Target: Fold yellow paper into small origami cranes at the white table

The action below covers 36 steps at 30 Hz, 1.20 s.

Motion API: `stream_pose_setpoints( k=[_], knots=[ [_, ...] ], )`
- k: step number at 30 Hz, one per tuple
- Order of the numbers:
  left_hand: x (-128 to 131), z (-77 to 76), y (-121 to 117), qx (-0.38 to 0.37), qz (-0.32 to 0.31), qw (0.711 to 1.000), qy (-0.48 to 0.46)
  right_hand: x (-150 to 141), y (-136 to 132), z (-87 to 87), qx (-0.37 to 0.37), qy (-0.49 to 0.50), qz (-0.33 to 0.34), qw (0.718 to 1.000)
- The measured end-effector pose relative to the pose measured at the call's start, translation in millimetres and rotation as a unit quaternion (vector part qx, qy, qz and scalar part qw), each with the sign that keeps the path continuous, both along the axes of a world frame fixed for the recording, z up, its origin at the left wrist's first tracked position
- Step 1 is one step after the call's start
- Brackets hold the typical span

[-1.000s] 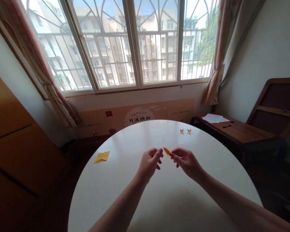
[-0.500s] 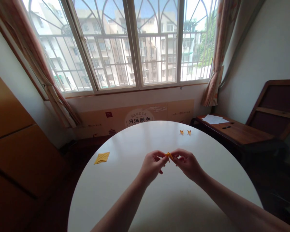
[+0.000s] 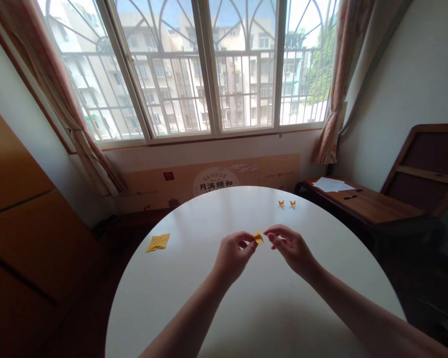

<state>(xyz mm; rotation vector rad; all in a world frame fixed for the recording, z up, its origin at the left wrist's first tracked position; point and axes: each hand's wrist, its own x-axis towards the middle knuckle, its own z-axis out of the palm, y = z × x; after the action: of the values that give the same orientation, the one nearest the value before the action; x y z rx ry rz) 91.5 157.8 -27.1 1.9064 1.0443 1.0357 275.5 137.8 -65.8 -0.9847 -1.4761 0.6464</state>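
Note:
A small folded yellow paper piece, an origami crane by its look (image 3: 259,238), is pinched between the thumb and fingers of my left hand (image 3: 234,253). Just to its right, my right hand (image 3: 289,247) has its thumb and forefinger apart, with nothing between them. Both hands are above the white round table (image 3: 194,298). Toward the far right edge of the table stand two small orange-yellow origami cranes (image 3: 281,204) side by side. At the left lie yellow paper squares (image 3: 158,242), flat and slightly creased.
Beyond the table a printed beige box panel (image 3: 179,186) stands below the barred window. At right, a wooden bench (image 3: 373,204) bears white paper sheets (image 3: 331,184) and a dark pen-like object (image 3: 350,197). A wooden cabinet (image 3: 18,214) stands at left.
My right hand has let go of the origami crane and drawn slightly right, its fingers parting. The crane stays in my left hand, turned a little.

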Motion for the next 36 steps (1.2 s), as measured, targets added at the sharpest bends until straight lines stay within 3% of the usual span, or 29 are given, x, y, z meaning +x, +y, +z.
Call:
stream_pose_setpoints(
  k=[3,7,24,36],
  knots=[
    [-1.9,1.5,-2.1,0.087,0.014,0.995,0.049,-0.5,-1.2,1.8,-0.015,-0.017,0.028,0.999],
    [-2.0,-0.4,-3.0,0.133,0.009,0.987,0.086,-2.6,-1.0,0.7,-0.024,-0.032,0.041,0.998],
    [-8.7,0.0,2.4,0.155,-0.016,0.985,0.076,4.4,-1.3,5.0,-0.026,-0.076,0.023,0.997],
    [-18.3,5.6,1.7,0.224,-0.041,0.957,0.179,9.0,-1.6,5.9,-0.009,-0.097,0.002,0.995]
  ],
)
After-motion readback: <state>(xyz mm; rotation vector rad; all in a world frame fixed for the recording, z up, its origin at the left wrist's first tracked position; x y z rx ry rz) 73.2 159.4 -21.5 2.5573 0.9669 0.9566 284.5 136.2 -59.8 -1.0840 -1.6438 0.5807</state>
